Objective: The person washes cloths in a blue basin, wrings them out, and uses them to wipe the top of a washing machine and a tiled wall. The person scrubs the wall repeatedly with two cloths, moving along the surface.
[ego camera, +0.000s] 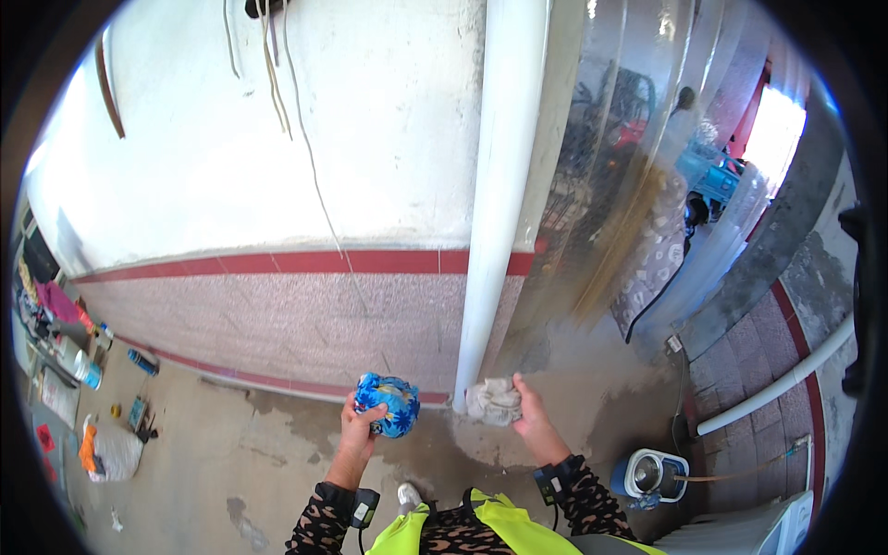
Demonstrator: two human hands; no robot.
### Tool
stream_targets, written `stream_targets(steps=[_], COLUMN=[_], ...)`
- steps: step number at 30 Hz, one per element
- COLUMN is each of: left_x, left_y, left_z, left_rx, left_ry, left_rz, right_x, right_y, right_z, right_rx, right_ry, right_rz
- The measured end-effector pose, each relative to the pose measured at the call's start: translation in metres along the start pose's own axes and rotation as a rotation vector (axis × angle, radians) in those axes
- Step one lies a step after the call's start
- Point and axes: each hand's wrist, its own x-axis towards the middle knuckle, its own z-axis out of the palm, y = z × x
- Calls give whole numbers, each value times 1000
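My left hand (356,433) is closed around a bundled blue cloth (394,413) with a floral print, its thumb lying across the near side. In my right hand (534,417) is a crumpled off-white cloth (494,401), gripped at its right edge. Both bundles are held up in front of me, well apart from each other. Beyond them stands a wall with a pinkish lower band (298,326). The pale cloth overlaps the view of the foot of a white drainpipe (501,180). The fingers behind each bundle are partly hidden.
Clear plastic strips (610,208) hang in a doorway at right. A hose (728,476) runs to a blue-and-white tub (628,485) holding a round metal vessel. A stuffed plastic bag (121,451), a bucket (87,371) and a blue bottle (143,361) stand at left. Wet patches mark the concrete floor (201,444).
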Motion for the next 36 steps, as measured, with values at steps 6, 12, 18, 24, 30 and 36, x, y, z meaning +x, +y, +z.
stream_targets(steps=[6, 12, 18, 24, 30, 36], left_x=[53, 71, 105, 145, 165, 141], left_y=[84, 178, 240, 217, 173, 175], left_z=[70, 168, 260, 292, 277, 258], left_rx=[119, 235, 195, 142, 88, 59], left_ry=[-512, -794, -927, -807, -712, -649], left_rz=[249, 523, 759, 777, 735, 595], right_x=[-14, -20, 26, 68, 107, 85], right_y=[-93, -188, -291, -303, -275, -273], right_z=[121, 217, 281, 286, 241, 199], right_rx=[-183, -302, -243, -591, -589, -455], right_ry=[-308, -292, -369, 53, -23, 88], right_rz=[-534, -900, -1168, -1577, -1447, -1199])
